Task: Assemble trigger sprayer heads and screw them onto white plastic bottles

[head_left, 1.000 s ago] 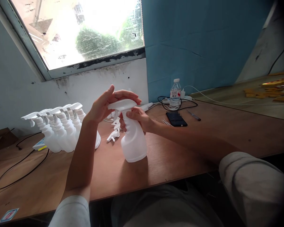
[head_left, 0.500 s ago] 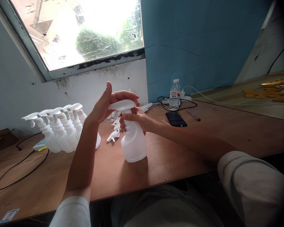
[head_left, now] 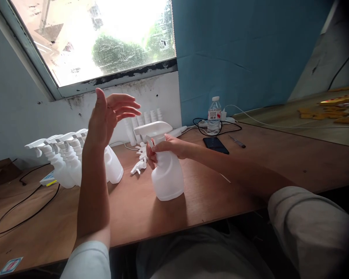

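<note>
A translucent white spray bottle (head_left: pixel 168 178) with a white trigger head stands upright on the wooden table. My right hand (head_left: pixel 171 147) is wrapped round its neck, just below the head. My left hand (head_left: pixel 104 112) is raised in the air to the left of the bottle, fingers apart and holding nothing. Between the bottle and my left arm lie several loose white trigger pieces (head_left: pixel 139 164). To the left, partly hidden by my left forearm, stands a row of similar spray bottles (head_left: pixel 61 166) with heads on.
Against the wall stand several white ribbed bottle necks (head_left: pixel 151 115). On the right are a water bottle (head_left: pixel 214 118), a black phone (head_left: pixel 216 145), a thin pen-like tool (head_left: pixel 237 142) and tangled cables. A black cable (head_left: pixel 23 229) loops at left, near a cardboard box (head_left: pixel 2 172).
My left hand has come off the top of the spray head and moved left and up. The bottle in my right hand has shifted slightly right.
</note>
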Demonstrator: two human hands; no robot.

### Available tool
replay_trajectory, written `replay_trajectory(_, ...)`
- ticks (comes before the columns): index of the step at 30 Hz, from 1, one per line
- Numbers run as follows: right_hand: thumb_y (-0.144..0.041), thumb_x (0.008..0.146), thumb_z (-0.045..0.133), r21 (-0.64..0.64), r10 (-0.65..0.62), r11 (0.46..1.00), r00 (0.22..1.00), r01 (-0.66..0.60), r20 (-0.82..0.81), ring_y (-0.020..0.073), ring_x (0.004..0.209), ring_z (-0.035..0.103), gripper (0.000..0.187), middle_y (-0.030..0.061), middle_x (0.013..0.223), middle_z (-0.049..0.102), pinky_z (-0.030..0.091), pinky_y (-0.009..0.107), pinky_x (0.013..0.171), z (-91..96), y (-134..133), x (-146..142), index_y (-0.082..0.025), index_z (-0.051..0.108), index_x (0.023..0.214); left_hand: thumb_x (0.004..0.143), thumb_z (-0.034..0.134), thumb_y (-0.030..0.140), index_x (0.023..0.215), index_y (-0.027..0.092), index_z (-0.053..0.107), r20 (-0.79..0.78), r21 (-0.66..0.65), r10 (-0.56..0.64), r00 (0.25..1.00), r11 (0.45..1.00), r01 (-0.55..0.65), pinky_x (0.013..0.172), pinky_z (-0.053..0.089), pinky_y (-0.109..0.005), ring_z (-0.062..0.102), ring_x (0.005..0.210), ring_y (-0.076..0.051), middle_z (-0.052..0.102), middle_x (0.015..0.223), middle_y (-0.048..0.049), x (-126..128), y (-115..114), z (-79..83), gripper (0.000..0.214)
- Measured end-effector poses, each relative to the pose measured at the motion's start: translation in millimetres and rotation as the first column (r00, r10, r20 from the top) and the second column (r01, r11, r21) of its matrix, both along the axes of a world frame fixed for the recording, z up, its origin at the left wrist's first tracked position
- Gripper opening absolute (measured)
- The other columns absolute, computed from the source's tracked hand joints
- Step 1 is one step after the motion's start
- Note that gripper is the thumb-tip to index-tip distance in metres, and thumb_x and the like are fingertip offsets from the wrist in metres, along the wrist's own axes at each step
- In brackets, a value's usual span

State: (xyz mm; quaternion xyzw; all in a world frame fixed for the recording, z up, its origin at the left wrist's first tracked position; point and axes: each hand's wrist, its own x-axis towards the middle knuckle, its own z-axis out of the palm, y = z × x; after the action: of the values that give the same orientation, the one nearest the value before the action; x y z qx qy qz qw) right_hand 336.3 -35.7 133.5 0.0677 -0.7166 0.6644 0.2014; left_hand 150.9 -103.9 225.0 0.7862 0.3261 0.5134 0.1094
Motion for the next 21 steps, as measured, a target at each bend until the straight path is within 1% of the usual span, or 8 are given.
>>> replay_trajectory(2,-0.023,0.083,0.059,0.028,-0.032,0.999,0.999,0.032,-0.003,0.0142,0.065,0.062,0.011,0.0025,0.071,0.061,0.048,0.028,0.063,0.9,-4.0,1.0,-0.013,0.056,0.080,0.089,0.031,0.074,0.097,0.027,0.068,0.014,0.022,0.028,1.000,0.999,-0.028,0.079,0.058,-0.034,0.069,0.095,-0.021,0.073,0.101,-0.0074,-9.4,-2.1,0.1,0.060)
replay_trajectory(5,-0.022,0.082,0.060,0.029,-0.037,0.999,0.999,0.037,-0.012,0.0132,0.066,0.061,0.011,0.0046,0.079,0.066,0.047,0.026,0.062,0.4,-6.5,1.8,-0.013,0.056,0.088,0.092,0.045,0.062,0.093,0.023,0.070,-0.004,0.015,-0.003,1.000,1.000,0.003,0.078,0.058,-0.035,0.070,0.086,-0.019,0.073,0.095,-0.0079,-11.8,-6.4,-3.0,0.046)
replay_trajectory(9,-0.025,0.085,0.059,0.048,-0.040,0.998,0.999,0.040,-0.008,0.0153,0.065,0.062,0.014,0.0012,0.067,0.059,0.050,0.029,0.064,-1.9,-7.6,3.6,-0.012,0.058,0.080,0.091,0.053,0.055,0.095,0.019,0.072,-0.200,-0.027,0.007,0.980,1.000,-0.013,0.071,0.055,-0.030,0.068,0.080,-0.017,0.073,0.089,-0.0078,2.4,-14.9,-8.1,0.041)
replay_trajectory(13,-0.029,0.083,0.065,0.075,-0.061,0.995,0.998,0.061,-0.003,0.0149,0.070,0.063,0.018,0.0032,0.075,0.064,0.052,0.028,0.067,-1.8,-9.4,4.5,-0.012,0.061,0.090,0.087,0.062,0.052,0.097,0.020,0.073,-0.391,-0.057,0.028,0.920,0.997,-0.055,0.055,0.048,-0.025,0.062,0.057,-0.013,0.070,0.071,-0.0022,17.5,-24.4,-10.3,0.035)
replay_trajectory(15,-0.033,0.083,0.067,0.064,-0.064,0.996,0.998,0.063,0.005,0.0157,0.075,0.064,0.028,0.0054,0.083,0.067,0.053,0.029,0.070,-1.8,-10.2,4.1,-0.013,0.061,0.101,0.083,0.067,0.047,0.095,0.022,0.073,-0.447,0.005,0.098,0.889,0.994,-0.107,0.052,0.045,-0.025,0.057,0.049,-0.011,0.067,0.063,0.0009,19.7,-26.9,-10.5,0.029)
replay_trajectory(17,-0.038,0.085,0.067,0.075,-0.088,0.994,0.996,0.085,0.034,0.0167,0.081,0.066,0.036,0.0074,0.092,0.069,0.054,0.030,0.074,-2.2,-10.9,3.9,-0.013,0.060,0.110,0.081,0.069,0.045,0.091,0.024,0.074,-0.467,0.109,0.203,0.860,0.979,-0.172,0.054,0.042,-0.024,0.056,0.051,-0.011,0.065,0.059,0.0025,17.7,-27.7,-9.8,0.024)
replay_trajectory(19,-0.040,0.086,0.067,0.154,-0.166,0.976,0.983,0.152,0.080,0.0174,0.087,0.066,0.039,0.0087,0.099,0.069,0.054,0.028,0.073,-2.4,-10.7,4.0,-0.014,0.061,0.114,0.080,0.069,0.046,0.086,0.025,0.075,-0.468,0.178,0.281,0.838,0.959,-0.222,0.055,0.040,-0.024,0.056,0.054,-0.012,0.064,0.058,0.0030,12.1,-28.7,-8.2,0.022)
replay_trajectory(21,-0.039,0.085,0.069,0.265,-0.251,0.939,0.963,0.218,0.094,0.0180,0.093,0.065,0.042,0.0097,0.105,0.068,0.054,0.025,0.071,-1.4,-8.5,4.3,-0.015,0.060,0.118,0.079,0.069,0.047,0.083,0.025,0.075,-0.446,0.207,0.336,0.829,0.940,-0.270,0.054,0.038,-0.025,0.055,0.055,-0.012,0.065,0.060,0.0028,4.1,-31.9,-5.3,0.023)
